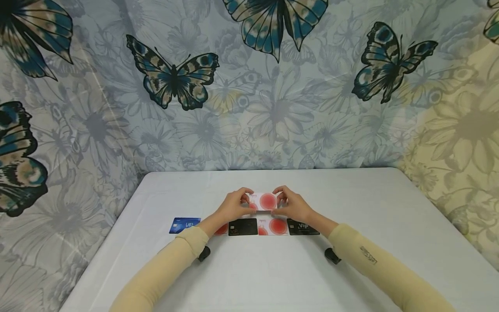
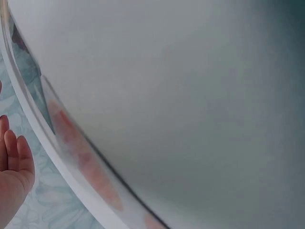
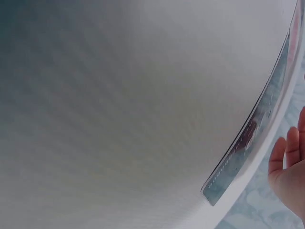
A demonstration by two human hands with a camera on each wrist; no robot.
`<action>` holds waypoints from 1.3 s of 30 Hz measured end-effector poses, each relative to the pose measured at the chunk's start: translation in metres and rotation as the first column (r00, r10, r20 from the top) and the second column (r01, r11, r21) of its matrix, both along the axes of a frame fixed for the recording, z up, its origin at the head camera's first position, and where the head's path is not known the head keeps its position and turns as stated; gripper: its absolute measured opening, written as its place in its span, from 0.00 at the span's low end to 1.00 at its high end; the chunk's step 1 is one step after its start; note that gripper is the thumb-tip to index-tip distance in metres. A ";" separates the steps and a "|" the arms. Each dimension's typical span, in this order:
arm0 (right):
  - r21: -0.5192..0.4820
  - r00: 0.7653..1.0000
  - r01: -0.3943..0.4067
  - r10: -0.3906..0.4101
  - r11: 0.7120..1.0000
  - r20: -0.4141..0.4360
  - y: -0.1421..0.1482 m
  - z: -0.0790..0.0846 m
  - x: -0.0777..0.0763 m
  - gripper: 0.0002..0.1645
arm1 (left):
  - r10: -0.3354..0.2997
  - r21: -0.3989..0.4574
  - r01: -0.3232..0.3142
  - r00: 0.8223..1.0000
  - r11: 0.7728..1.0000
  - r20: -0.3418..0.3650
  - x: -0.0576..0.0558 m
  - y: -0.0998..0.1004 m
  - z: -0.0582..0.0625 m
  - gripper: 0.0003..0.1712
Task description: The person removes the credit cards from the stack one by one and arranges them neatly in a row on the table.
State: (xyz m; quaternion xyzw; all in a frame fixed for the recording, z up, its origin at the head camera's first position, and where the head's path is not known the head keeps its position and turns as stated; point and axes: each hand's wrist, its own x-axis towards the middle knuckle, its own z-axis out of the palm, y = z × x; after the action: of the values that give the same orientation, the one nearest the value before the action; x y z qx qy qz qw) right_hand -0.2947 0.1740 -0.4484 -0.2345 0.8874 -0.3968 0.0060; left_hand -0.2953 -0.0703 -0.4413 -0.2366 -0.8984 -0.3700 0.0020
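Both hands hold up a white card with a red circle in the head view. My left hand pinches its left edge between thumb and fingers. At the right edge, my right hand grips it the same way. Just below on the table lies a row of cards: a blue VIP card, a red-and-white card partly covered by the left wrist, a black VIP card, another red-circle card, and a second black VIP card partly behind the right wrist. The wrist views show only a few fingers.
The cards lie on a white-covered table. Behind it hangs a butterfly-patterned cloth. Black wrist devices show beneath each forearm, the left one and the right one, close over the table.
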 end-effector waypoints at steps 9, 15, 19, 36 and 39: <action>-0.012 1.000 -0.010 0.010 1.000 -0.006 -0.004 0.004 0.010 0.34 | -0.007 0.006 0.007 1.000 1.000 -0.004 0.011 -0.005 -0.001 0.32; -0.015 0.999 -0.032 0.032 0.999 -0.017 -0.003 0.006 0.021 0.33 | -0.041 0.031 0.041 0.999 0.999 -0.002 0.024 -0.008 0.003 0.32; -0.006 0.999 -0.032 0.031 0.999 -0.032 -0.002 0.005 0.031 0.33 | -0.049 0.029 0.050 0.999 0.998 -0.018 0.034 -0.008 0.003 0.31; -0.009 0.998 -0.070 0.070 0.997 0.000 0.018 0.003 0.067 0.34 | -0.088 -0.023 0.090 0.995 0.996 0.054 0.070 0.003 0.008 0.30; -0.005 0.998 -0.070 0.070 0.998 0.005 0.021 0.004 0.070 0.33 | -0.100 -0.018 0.101 0.994 0.995 0.053 0.073 0.006 0.008 0.30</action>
State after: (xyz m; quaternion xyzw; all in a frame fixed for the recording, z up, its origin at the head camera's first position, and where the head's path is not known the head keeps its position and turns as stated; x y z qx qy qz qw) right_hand -0.2246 0.1951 -0.4443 -0.2643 0.8778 -0.3989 0.0216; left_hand -0.2222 -0.0647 -0.4330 -0.2720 -0.8889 -0.3662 -0.0424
